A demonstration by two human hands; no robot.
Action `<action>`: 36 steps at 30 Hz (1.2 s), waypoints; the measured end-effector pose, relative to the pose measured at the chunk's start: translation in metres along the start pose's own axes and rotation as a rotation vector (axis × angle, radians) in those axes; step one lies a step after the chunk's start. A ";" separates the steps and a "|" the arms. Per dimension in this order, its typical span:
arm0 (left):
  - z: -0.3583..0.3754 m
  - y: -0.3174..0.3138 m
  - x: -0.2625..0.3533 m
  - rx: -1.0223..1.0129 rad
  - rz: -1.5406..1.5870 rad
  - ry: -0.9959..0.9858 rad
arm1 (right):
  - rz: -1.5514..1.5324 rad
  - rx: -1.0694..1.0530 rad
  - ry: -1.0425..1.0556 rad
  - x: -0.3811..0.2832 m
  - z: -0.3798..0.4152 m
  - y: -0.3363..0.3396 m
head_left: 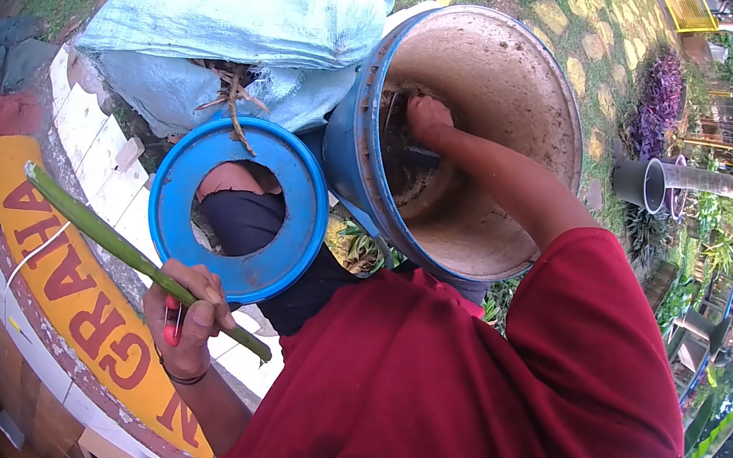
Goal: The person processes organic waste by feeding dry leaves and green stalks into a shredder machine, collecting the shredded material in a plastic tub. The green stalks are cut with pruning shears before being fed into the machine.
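Observation:
My left hand (188, 311) is closed around a long green stem (105, 233), cut at both ends. The same hand also holds a small tool with red handles (173, 321), whose kind is mostly hidden by the fingers. Deep inside a large blue bucket (526, 82), tipped so its mouth faces me, is my right hand (428, 117). Its fingers are curled at the edge of dark material (409, 164) near the bottom; what they grip cannot be made out. A blue ring-shaped lid (166, 227) with a ragged hole lies over my leg.
A light blue woven sack (239, 6) stands beside the bucket, with dry roots (234, 110) sticking out. Left is a yellow lettered sign (103, 313). White tiles (79, 120) run along it. A grey pot (639, 183) and purple plants (657, 102) stand to the right.

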State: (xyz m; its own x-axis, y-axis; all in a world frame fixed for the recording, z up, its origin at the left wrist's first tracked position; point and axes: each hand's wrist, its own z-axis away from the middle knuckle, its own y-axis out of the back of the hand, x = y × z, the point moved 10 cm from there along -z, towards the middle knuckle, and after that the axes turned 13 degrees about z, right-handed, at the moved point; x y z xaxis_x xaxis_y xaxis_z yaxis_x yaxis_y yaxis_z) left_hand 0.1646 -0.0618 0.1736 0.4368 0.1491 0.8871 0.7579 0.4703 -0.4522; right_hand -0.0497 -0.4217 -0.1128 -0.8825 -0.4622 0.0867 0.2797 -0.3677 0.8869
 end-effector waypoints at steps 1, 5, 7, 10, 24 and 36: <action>0.000 0.001 0.000 0.003 -0.010 -0.004 | -0.020 -0.055 -0.016 -0.002 0.003 -0.005; 0.002 0.003 -0.002 -0.007 -0.025 0.003 | 0.553 0.221 0.223 -0.028 0.013 -0.023; 0.003 0.004 -0.002 -0.002 -0.021 0.005 | 0.615 0.042 0.176 -0.018 0.018 -0.032; 0.003 0.006 -0.003 0.005 -0.013 -0.001 | 0.572 -0.091 0.154 -0.004 0.024 -0.033; 0.009 0.011 -0.003 0.015 -0.023 -0.022 | -0.106 -0.123 -0.149 0.045 0.002 -0.058; 0.003 0.001 -0.003 -0.094 -0.002 -0.017 | -0.128 -0.103 -0.002 0.027 -0.001 -0.069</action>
State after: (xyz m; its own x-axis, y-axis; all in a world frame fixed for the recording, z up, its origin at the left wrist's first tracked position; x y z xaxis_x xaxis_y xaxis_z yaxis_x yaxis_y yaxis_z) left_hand 0.1623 -0.0592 0.1707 0.4273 0.1636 0.8892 0.8015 0.3866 -0.4563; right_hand -0.0920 -0.4094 -0.1719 -0.9144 -0.4042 -0.0232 0.2016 -0.5042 0.8397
